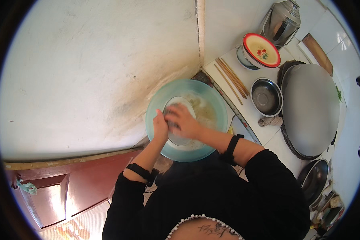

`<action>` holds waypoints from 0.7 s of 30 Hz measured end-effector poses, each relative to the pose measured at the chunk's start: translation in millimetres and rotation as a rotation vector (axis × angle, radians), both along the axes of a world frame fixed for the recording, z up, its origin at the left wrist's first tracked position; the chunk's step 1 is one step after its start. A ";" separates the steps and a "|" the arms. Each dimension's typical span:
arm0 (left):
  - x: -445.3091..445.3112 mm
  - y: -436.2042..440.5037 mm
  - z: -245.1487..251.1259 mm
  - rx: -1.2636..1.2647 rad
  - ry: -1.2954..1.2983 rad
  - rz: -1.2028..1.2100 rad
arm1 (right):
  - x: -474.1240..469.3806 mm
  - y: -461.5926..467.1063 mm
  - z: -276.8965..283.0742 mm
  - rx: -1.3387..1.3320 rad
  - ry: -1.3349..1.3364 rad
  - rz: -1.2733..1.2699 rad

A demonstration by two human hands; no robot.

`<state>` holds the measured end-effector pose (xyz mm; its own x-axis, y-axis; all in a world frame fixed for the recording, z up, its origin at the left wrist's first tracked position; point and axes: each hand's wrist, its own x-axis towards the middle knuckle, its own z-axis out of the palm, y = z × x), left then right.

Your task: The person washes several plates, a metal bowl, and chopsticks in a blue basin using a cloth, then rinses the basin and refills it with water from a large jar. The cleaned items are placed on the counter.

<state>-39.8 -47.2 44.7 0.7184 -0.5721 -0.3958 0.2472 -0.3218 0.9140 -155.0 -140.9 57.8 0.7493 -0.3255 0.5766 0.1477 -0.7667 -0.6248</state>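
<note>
A translucent green plastic basin [156,90] in front of me holds cloudy, foamy water. Inside it a pale oval dish [181,141], seemingly glass or glazed, lies tilted. My left hand [161,124] grips the dish's left edge, thumb pointing up. Over the dish's surface is my right hand [183,121], its fingers blurred by motion. Under those fingers shows a dark grey pad [171,122], perhaps a wire scourer; the blur hides its exact kind.
On the white tiled counter at right are wooden chopsticks [232,78], a steel bowl [266,97], a crumpled rag [270,121], a red-rimmed enamel dish [262,51], a large grey round lid [312,108] and a metal kettle [282,25]. A wall [93,75] borders the basin's left.
</note>
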 end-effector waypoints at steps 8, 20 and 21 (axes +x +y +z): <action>-11.0 2.6 -4.2 -0.161 -0.005 0.024 | 6.2 -27.0 -44.3 0.104 0.095 -0.006; -28.2 1.5 11.7 0.032 -0.737 0.051 | -11.8 55.7 -69.7 1.216 0.324 0.004; -30.5 2.6 10.5 0.019 -0.765 0.011 | -12.5 57.4 -64.8 1.248 0.258 0.099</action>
<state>-70.3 -44.6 55.2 0.8021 -0.5611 0.2047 -0.4490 -0.3406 0.8260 -167.4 -83.5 -7.0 0.8452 -0.4757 -0.2437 -0.0619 0.3658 -0.9286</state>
